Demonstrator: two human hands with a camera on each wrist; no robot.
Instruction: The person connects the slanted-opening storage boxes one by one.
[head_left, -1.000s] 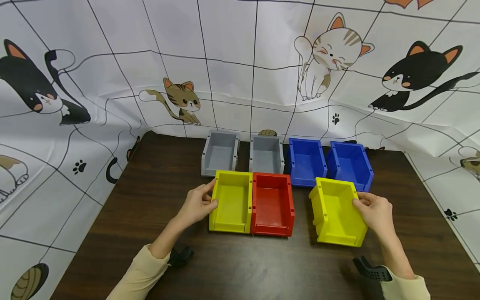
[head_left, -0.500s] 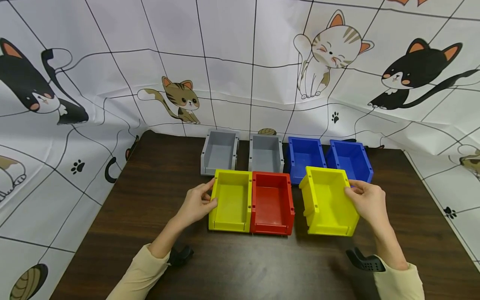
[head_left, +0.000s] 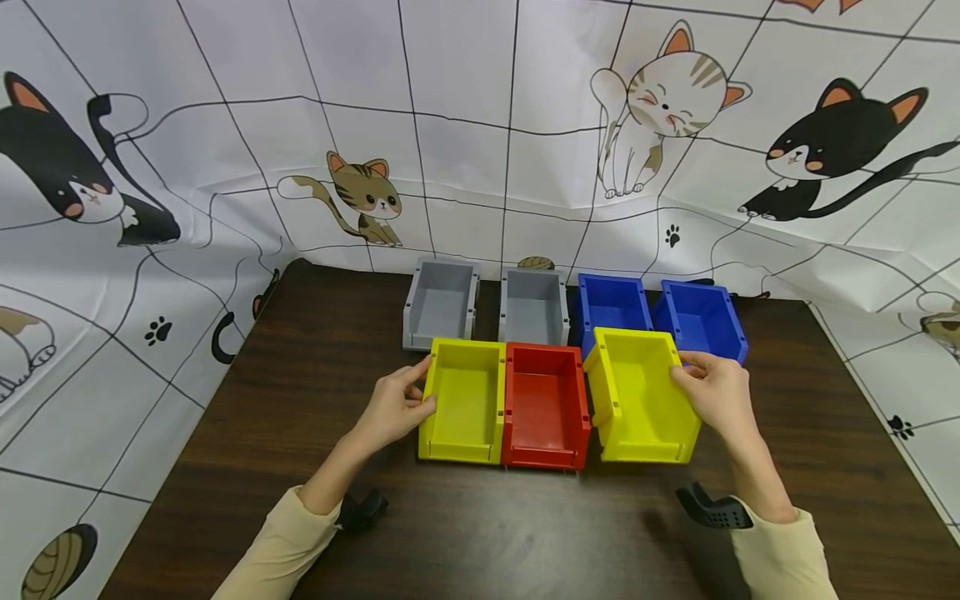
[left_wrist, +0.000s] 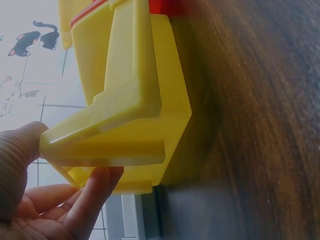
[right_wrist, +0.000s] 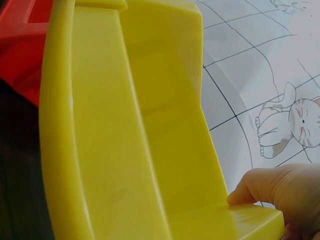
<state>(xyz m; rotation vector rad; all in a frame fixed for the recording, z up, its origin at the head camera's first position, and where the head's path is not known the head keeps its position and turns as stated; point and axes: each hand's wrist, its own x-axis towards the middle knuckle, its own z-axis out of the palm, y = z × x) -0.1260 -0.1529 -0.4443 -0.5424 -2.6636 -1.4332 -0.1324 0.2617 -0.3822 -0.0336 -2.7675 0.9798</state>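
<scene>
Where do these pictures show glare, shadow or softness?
Head view: pale glare on the table, a shadow left of the right sleeve. Left wrist view: wood grain soft. Right wrist view: highlights along the yellow bin, backdrop washed out, lower left nearly black.

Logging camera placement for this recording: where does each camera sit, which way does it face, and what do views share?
Head: worn on the head, facing forward and down at the table; left hand, right hand and sleeves show.
Left wrist: on that wrist, facing the left yellow bin; left thumb and fingers show.
Right wrist: on that wrist, facing the right yellow bin; mainly the right thumb shows.
Shared: both wrist views catch the red bin and cat-print backdrop.
</scene>
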